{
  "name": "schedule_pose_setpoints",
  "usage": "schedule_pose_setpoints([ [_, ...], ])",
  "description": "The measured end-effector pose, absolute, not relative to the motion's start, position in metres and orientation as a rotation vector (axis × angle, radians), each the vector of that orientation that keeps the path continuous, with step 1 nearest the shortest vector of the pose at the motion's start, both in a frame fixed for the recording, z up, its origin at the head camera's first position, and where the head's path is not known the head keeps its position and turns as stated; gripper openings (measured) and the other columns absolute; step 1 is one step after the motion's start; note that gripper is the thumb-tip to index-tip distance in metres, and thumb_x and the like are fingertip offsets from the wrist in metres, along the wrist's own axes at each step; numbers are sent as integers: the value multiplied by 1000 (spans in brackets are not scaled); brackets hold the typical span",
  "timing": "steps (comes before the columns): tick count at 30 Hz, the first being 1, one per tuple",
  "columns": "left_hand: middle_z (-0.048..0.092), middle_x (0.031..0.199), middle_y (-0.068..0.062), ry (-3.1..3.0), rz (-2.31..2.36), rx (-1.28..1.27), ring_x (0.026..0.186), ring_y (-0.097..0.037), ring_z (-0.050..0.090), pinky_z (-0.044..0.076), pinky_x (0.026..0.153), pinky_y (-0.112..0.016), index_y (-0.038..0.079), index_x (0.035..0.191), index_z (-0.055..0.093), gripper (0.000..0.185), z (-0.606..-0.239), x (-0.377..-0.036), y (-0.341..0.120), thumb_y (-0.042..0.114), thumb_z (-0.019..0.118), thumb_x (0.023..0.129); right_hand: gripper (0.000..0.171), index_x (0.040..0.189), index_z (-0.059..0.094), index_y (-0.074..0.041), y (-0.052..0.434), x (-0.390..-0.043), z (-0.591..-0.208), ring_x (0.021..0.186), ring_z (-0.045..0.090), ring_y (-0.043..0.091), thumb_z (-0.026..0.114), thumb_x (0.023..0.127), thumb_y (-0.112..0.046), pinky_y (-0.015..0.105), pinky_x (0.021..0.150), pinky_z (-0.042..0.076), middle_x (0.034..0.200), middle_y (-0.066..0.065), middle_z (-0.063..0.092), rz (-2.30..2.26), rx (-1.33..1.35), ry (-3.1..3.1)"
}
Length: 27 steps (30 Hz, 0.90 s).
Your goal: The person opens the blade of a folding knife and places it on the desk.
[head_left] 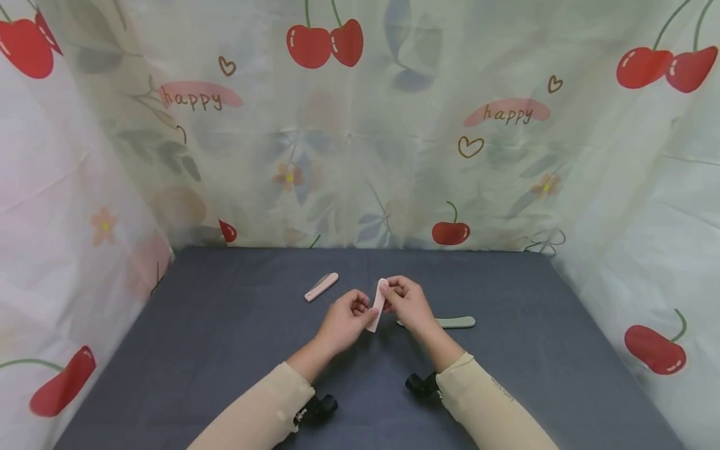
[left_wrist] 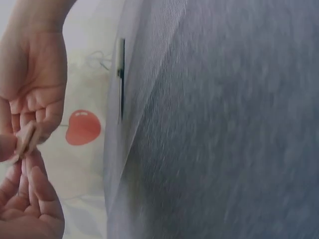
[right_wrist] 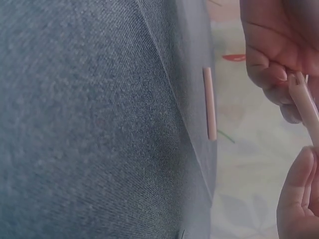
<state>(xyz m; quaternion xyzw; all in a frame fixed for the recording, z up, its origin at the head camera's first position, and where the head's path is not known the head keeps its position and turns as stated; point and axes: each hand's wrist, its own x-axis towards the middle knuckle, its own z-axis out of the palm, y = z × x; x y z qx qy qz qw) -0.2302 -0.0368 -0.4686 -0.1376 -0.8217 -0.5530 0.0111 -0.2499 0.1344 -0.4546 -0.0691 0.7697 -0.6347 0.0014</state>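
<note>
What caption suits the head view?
Both hands, left hand and right hand, pinch a pale pink strip above a grey table, between a pink piece and a green piece.

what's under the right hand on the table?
Under the right hand lies a grey-green stick on the dark cloth; its left end is hidden by the hand. Both hands pinch a pink stick above the cloth.
</note>
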Motion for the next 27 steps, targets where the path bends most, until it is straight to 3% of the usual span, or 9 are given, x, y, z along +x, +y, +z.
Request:
schedule_pose_setpoints([
  [2,60,77,-1,-2584,-1706,-479,67,-12,55,45,58,-26,6,95,60,18,-468,-231,-40,21,69,96,26,115,63,5,135,-248,-455,71,66,17,57,104,-17,51,76,56,88,13,70,-1968,-254,2394],
  [9,54,68,1,-2595,-1710,-612,58,-11,48,40,54,-26,10,86,56,21,-466,-239,-48,23,59,102,29,115,62,8,133,-244,-457,70,64,15,56,104,-18,30,67,55,85,8,71,-1904,-399,2296],
  [15,59,70,-7,-2564,-1743,-689,62,-19,53,41,57,-27,5,85,58,23,-465,-240,-54,19,57,103,26,112,63,8,132,-243,-460,67,63,15,56,104,-16,29,65,54,84,6,71,-1869,-429,2273],
  [20,63,75,-13,-2498,-1815,-646,72,-27,61,47,63,-28,2,85,59,20,-467,-242,-58,14,59,102,24,111,62,7,135,-244,-459,64,61,16,55,104,-14,31,63,54,79,6,68,-1904,-358,2290],
  [27,68,78,-11,-2413,-1925,-578,78,-27,68,55,77,-37,-1,83,59,20,-467,-245,-69,10,60,101,23,111,57,11,147,-245,-454,65,61,15,53,105,-11,27,63,55,79,7,65,-2000,-208,2246],
])
